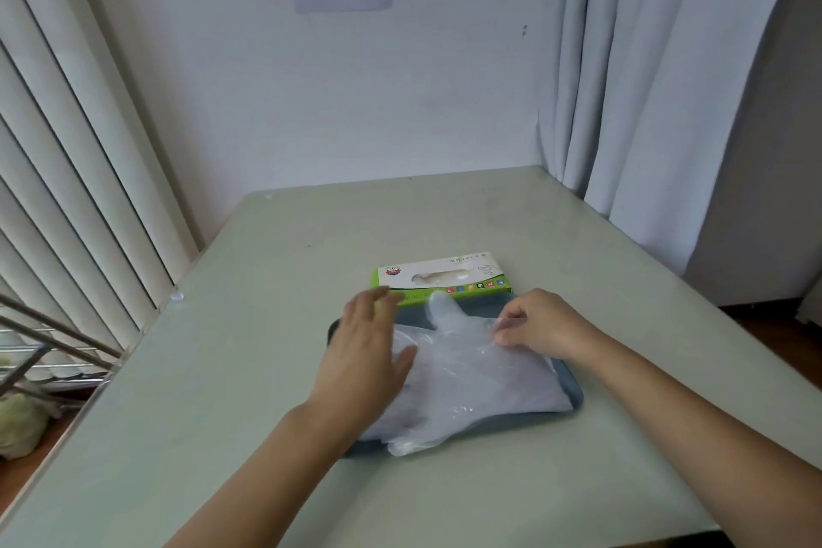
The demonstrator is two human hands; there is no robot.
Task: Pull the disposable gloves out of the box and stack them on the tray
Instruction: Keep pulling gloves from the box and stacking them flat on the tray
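Gloves [471, 374] flat on tray [411, 316], one fingertip pointing toward box [445, 276].

Head view, our only one: a wide-angle camera worn on the head. We look forward and down across the table [213, 369] toward the back wall [400, 102]. We stand close at its near edge. The tray [576, 400] lies near, below frame centre, with blinds [66, 169] at our left and curtain [645, 80] at our right.

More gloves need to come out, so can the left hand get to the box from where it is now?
Probably yes. The left hand lies open with its fingers right beside the box and nothing between them; the right hand pinches the gloves.
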